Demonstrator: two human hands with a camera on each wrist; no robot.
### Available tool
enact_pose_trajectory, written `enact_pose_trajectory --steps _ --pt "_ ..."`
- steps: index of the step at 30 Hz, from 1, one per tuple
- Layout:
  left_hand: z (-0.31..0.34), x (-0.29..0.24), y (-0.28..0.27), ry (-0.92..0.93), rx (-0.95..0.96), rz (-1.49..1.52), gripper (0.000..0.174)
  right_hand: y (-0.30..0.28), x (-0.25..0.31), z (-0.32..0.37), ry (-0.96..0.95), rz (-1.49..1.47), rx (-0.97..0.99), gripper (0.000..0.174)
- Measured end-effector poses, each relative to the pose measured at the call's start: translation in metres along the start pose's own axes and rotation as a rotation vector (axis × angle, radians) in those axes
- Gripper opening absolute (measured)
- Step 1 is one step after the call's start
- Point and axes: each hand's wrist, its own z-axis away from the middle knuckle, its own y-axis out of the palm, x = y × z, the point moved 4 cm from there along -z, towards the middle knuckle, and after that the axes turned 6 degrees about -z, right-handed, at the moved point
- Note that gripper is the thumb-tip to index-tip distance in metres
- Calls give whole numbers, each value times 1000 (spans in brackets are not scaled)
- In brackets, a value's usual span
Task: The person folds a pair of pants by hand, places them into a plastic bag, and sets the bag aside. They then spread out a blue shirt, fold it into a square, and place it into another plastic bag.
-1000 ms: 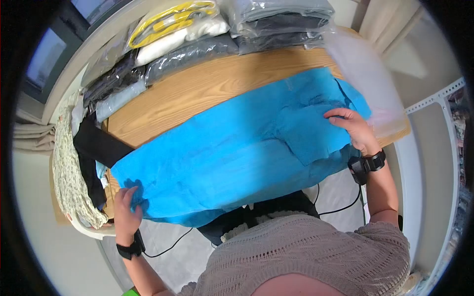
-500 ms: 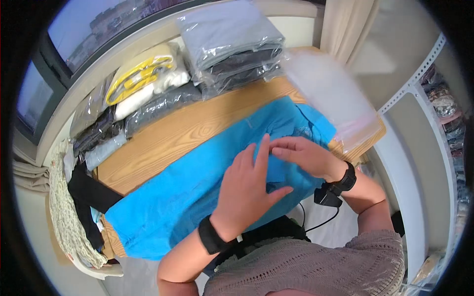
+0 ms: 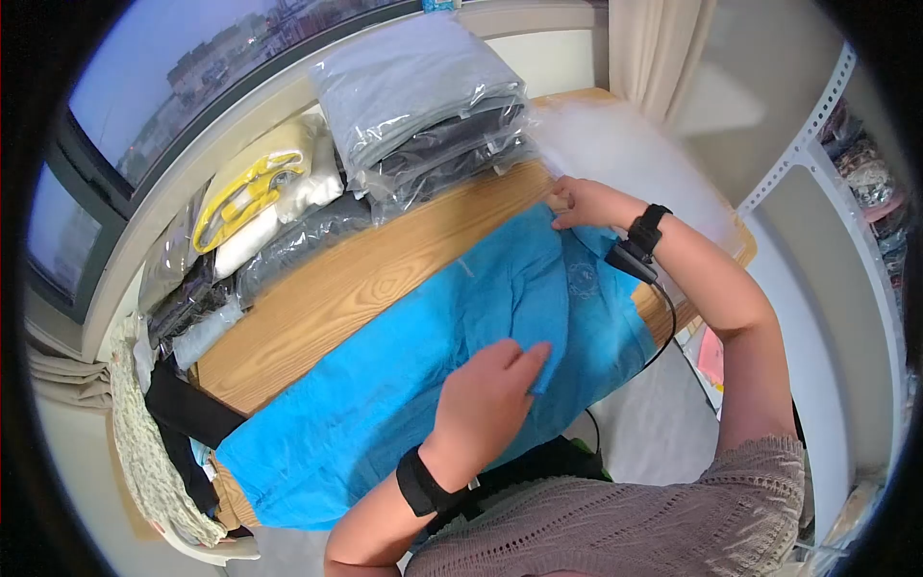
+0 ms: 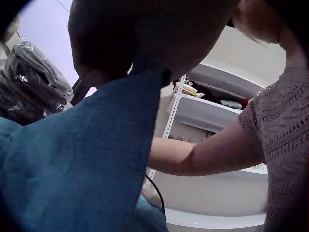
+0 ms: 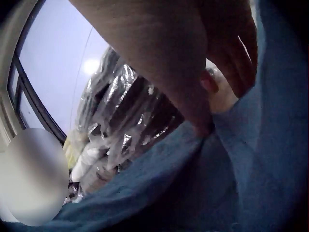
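A blue garment (image 3: 385, 375) lies lengthwise across the wooden table, partly folded, with a faint round mark near its right end. My left hand (image 3: 481, 404) pinches a loose edge of it near the body side. In the left wrist view the blue cloth (image 4: 91, 150) hangs taut from the left fingers. At the garment's far right corner, my right hand (image 3: 596, 204) pinches the cloth between thumb and fingers. The right wrist view shows creases in the blue cloth (image 5: 159, 179) running from that pinch.
Clear-bagged folded clothes (image 3: 413, 91) are stacked along the window side. Clear plastic bags (image 3: 615, 144) lie at the table's right end. Black cloth (image 3: 192, 404) and a patterned fabric (image 3: 144, 433) over a basket stand left. A white perforated shelf frame (image 3: 798, 144) rises right.
My left hand came from the garment's left end to its middle right and took hold of an edge. My right hand moved to the far corner and pinched it. The right part now lies folded differently.
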Motion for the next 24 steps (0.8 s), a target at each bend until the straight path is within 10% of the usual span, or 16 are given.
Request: enact_pose_trajectory --steps 19,24 --pt "13 12 16 4 -34 454 41 22 -23 -30 -181 -363 290 31" --pt "49 70 5 -775 -424 866 16 24 -36 -37 -177 -393 350 28"
